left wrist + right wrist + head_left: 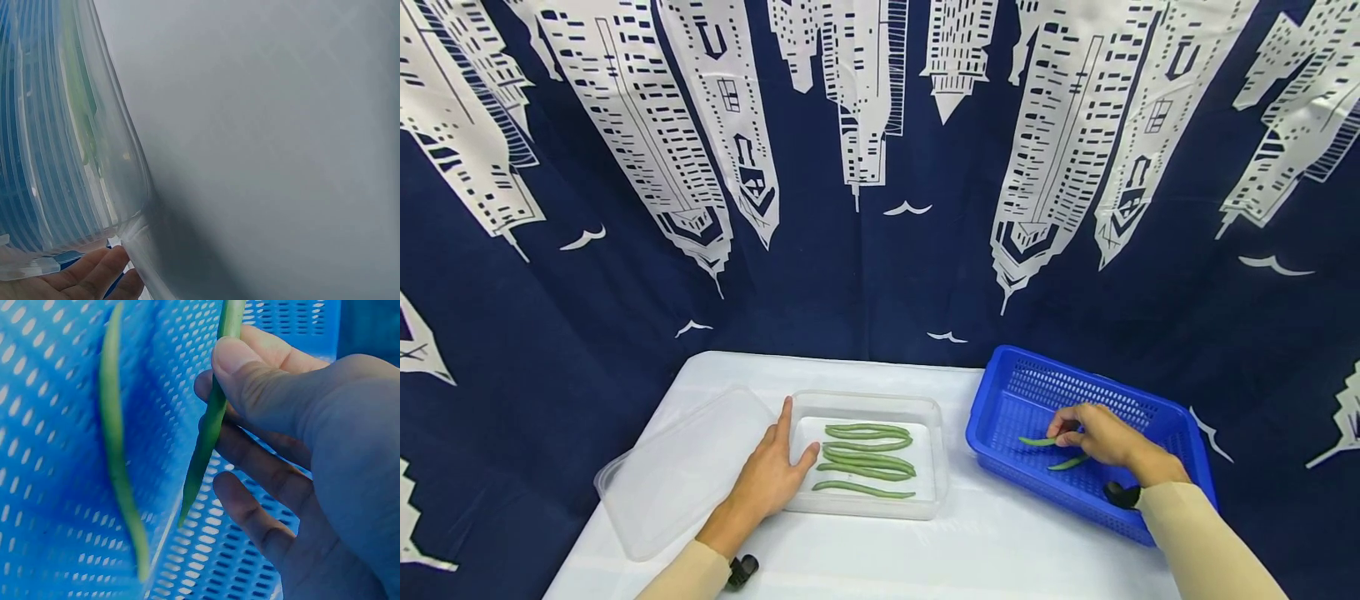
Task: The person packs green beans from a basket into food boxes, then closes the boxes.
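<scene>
My right hand (1097,432) is inside the blue basket (981,417), pinching a green bean (209,428) between thumb and fingers. Another green bean (115,434) lies on the basket floor beside it. My left hand (771,471) rests at the left side of a clear plastic container (868,506), thumb and fingers spread along its rim. Several green beans (865,461) lie side by side in that container, roughly parallel. In the left wrist view, the left fingers (103,272) touch the container's wall at the bottom of the picture.
A clear flat lid (688,475) lies on the white table (1000,550) to the left of the container, near the table's left edge. Behind the table hangs a dark blue cloth (850,283) printed with white buildings and birds.
</scene>
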Motion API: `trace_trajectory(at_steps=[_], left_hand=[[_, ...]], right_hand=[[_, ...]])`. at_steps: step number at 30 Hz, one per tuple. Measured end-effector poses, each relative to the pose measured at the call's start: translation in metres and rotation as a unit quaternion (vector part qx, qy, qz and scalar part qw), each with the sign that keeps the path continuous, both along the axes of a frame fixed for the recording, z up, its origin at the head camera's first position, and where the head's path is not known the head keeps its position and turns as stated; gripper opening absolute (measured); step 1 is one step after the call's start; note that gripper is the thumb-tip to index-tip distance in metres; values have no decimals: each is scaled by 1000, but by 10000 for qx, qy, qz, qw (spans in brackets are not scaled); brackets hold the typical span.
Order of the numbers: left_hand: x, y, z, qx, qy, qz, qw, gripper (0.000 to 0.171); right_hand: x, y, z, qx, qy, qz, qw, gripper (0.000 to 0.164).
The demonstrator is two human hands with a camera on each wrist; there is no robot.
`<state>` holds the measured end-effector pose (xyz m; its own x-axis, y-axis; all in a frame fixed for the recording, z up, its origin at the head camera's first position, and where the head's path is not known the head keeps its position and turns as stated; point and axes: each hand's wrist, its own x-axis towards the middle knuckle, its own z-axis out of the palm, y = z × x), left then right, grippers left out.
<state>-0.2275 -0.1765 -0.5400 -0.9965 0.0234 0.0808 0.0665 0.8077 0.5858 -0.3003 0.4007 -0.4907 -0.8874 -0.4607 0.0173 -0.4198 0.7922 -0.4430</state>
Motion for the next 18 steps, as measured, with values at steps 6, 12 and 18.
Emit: trace_trajectory(at_steps=[6,12,18], left_hand=[[1,-1,0,-22,-5,-4,10000,98],[-1,-1,-1,-44,1,-8,10000,99],[0,0,0,-54,37,-22,10000,97]], right_hand=[[4,-11,12,-95,292,123,9995,17],[8,-23,25,-33,467,106,9988,17],[13,-39,37,-156,776,186,9967,19]])
